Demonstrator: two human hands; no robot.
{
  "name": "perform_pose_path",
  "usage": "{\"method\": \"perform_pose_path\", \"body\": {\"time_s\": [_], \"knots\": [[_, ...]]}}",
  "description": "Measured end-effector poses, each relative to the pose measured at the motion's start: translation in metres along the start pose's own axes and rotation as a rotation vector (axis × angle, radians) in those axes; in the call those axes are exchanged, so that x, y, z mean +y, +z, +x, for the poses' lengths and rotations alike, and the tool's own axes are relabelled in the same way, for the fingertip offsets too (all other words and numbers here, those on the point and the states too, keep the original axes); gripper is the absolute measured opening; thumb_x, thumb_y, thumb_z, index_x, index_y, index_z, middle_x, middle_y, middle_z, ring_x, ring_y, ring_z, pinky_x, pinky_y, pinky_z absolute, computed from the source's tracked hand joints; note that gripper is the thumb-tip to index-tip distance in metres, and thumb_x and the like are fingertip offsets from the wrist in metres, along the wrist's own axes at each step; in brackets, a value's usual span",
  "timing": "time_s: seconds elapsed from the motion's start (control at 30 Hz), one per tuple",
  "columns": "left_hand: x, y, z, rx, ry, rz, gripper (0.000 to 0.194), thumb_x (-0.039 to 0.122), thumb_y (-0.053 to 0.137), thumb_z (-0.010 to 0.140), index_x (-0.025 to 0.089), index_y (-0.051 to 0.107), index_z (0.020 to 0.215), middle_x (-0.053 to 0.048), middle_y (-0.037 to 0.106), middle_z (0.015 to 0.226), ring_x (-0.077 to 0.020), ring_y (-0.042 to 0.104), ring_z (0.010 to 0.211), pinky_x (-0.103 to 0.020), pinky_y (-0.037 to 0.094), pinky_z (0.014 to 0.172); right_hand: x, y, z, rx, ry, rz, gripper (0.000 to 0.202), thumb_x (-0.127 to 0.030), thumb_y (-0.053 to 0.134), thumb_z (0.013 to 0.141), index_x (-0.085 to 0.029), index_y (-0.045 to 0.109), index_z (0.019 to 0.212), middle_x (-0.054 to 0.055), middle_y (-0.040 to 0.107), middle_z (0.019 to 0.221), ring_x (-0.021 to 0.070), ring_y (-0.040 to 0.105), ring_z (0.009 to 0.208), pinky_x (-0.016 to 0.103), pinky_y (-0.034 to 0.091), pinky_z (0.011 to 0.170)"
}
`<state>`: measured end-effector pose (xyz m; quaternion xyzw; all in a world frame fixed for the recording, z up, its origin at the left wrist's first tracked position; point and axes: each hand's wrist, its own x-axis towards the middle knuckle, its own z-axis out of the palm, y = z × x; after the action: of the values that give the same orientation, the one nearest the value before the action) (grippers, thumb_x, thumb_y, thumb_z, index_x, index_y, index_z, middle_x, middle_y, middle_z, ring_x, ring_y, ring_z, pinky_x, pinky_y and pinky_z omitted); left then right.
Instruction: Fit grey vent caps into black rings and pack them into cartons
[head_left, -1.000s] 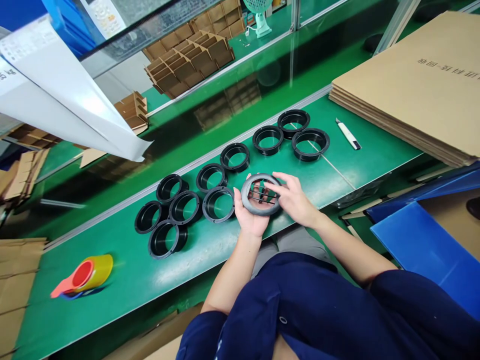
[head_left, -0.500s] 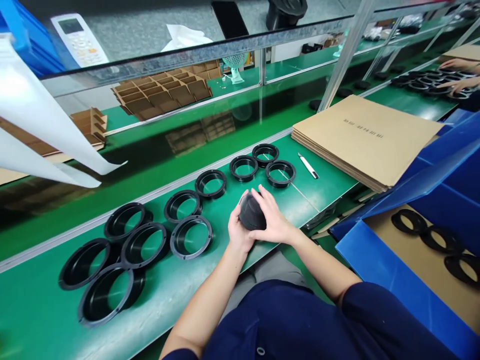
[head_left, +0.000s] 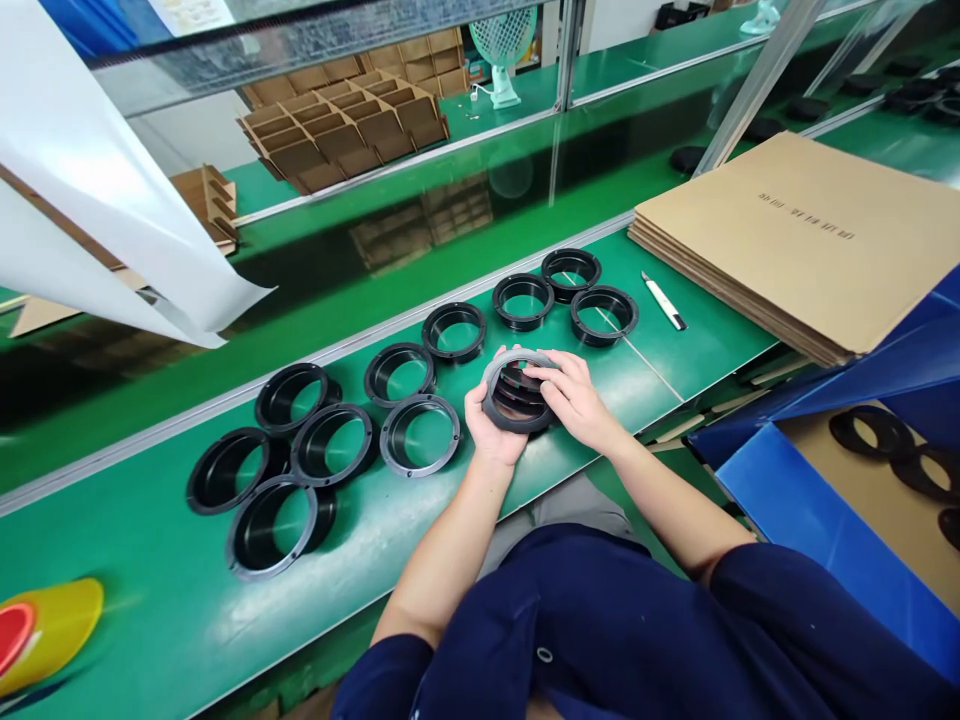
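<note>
Between my two hands is a black ring (head_left: 491, 398), held just above the front edge of the green table (head_left: 180, 620), its opening facing up toward me. My left hand (head_left: 495, 435) wraps round its left and lower side. The fingers of my right hand (head_left: 574, 400) reach over its right side, some fingertips at the opening. Several similar black flanged rings (head_left: 334, 445) stand on the table to the left and beyond my hands. A white-handled cutter (head_left: 664, 302) lies to the right of the rings.
Flat cardboard sheets (head_left: 795, 230) are stacked at the right. Below them, a blue box (head_left: 825, 560) holds more black rings (head_left: 870, 440) on cardboard. A yellow roll (head_left: 64, 625) lies at the left front. White sheets (head_left: 112, 190) hang at the upper left, near cardboard dividers (head_left: 352, 130).
The held ring has turned so its opening shows, and my right fingers have shifted onto its right side. The view has moved, bringing the yellow roll in at the lower left.
</note>
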<state>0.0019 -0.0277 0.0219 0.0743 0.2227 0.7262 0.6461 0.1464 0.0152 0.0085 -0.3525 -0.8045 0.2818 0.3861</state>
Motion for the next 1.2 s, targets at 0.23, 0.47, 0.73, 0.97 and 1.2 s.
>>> {"method": "perform_pose_path", "body": {"time_s": [0.23,0.47,0.73,0.97,1.2], "knots": [[0.001,0.001,0.003,0.030,-0.029,0.026,0.041,0.046,0.048,0.097,0.024,0.069,0.125,-0.006,0.061,0.145,-0.0307,0.044,0.146,-0.051,0.044,0.114,0.008,0.002,0.006,-0.040,0.168,0.233,0.065,-0.070,0.028,0.105,-0.029,0.075,0.124,0.007,0.055,0.146,0.0261,0.043,0.142,0.050,0.033,0.123],[-0.001,-0.007,0.006,0.068,-0.076,-0.009,0.043,0.053,0.050,0.100,0.025,0.069,0.127,-0.006,0.063,0.141,-0.0288,0.054,0.137,-0.048,0.048,0.110,0.001,-0.006,-0.001,0.028,0.124,0.191,0.061,-0.061,0.022,0.109,-0.031,0.065,0.139,0.007,0.052,0.150,0.0252,0.043,0.143,0.050,0.031,0.125],[-0.003,-0.005,0.007,0.123,-0.029,0.052,0.045,0.047,0.053,0.098,0.022,0.065,0.133,-0.008,0.070,0.128,-0.0263,0.061,0.129,-0.042,0.045,0.115,0.002,0.010,-0.008,-0.188,-0.158,-0.225,0.073,-0.064,0.067,0.092,-0.026,0.052,0.152,0.013,0.025,0.167,0.0391,0.015,0.155,0.065,0.026,0.123],[-0.009,-0.002,-0.002,-0.045,-0.040,0.103,0.043,0.048,0.048,0.103,0.030,0.061,0.141,-0.005,0.060,0.146,-0.0245,0.047,0.144,-0.040,0.039,0.121,0.004,-0.008,0.017,-0.173,-0.115,-0.259,0.116,-0.065,0.084,0.072,-0.027,0.026,0.164,0.017,0.023,0.163,0.0403,0.030,0.146,0.060,0.037,0.117],[-0.002,-0.008,0.010,-0.059,-0.160,0.102,0.046,0.052,0.044,0.105,0.024,0.065,0.135,-0.009,0.049,0.157,-0.0293,0.043,0.147,-0.052,0.036,0.122,0.064,-0.073,0.094,0.208,0.331,-0.609,0.103,-0.062,0.082,0.073,-0.014,0.043,0.155,0.028,0.036,0.151,0.0516,0.036,0.138,0.068,0.037,0.109]]}}
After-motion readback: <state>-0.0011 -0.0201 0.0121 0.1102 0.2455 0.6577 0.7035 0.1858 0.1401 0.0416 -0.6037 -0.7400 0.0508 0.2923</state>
